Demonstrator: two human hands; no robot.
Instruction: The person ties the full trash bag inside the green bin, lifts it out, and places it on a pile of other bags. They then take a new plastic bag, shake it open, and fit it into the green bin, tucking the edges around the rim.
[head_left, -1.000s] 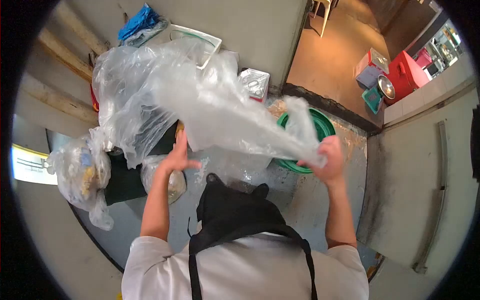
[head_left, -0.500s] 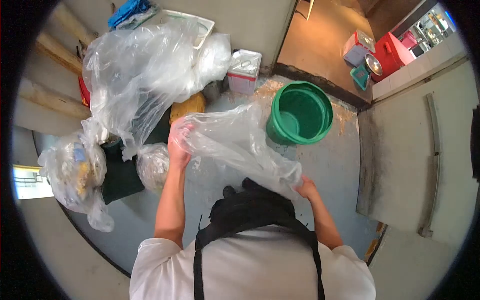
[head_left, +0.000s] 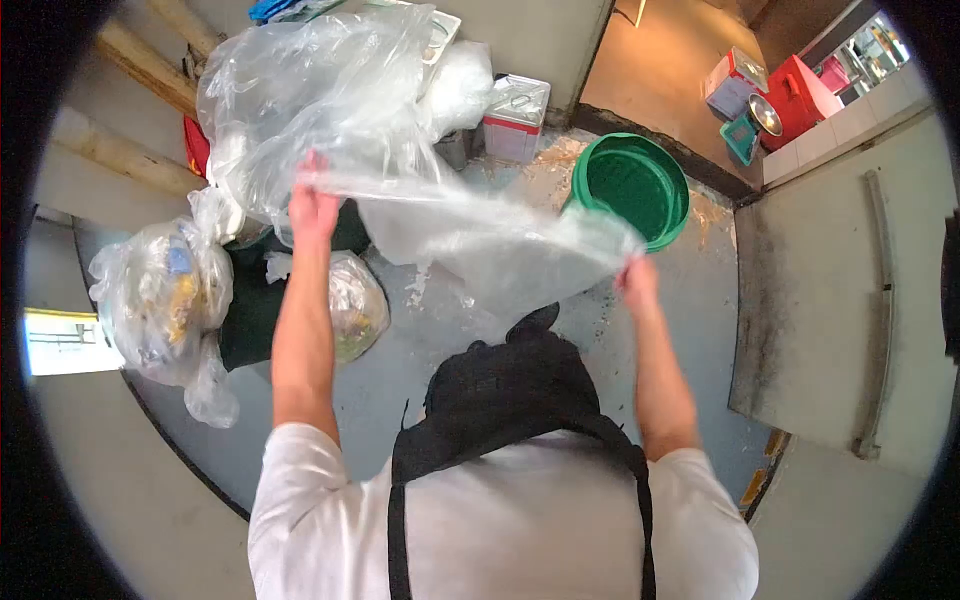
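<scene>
A clear plastic bag (head_left: 490,235) is stretched wide between my two hands, its body sagging over the floor. My left hand (head_left: 313,200) is closed on one end, in front of a big heap of clear plastic bags (head_left: 310,80). At the other end, my right hand (head_left: 637,280) pinches a corner. Just beyond that corner stands a green bucket (head_left: 630,190), upright with its mouth uncovered; the bag's edge overlaps its lower left side.
Filled clear bags of rubbish (head_left: 165,300) lie at the left, beside a dark green bin (head_left: 255,310). A lidded box (head_left: 515,120) stands against the back wall. A raised step (head_left: 660,150) leads to a doorway with a red container (head_left: 795,100) and a scale (head_left: 745,135).
My hands have moved farther apart, the left one up and left, the right one up and slightly right. The bag between them is now pulled out straighter.
</scene>
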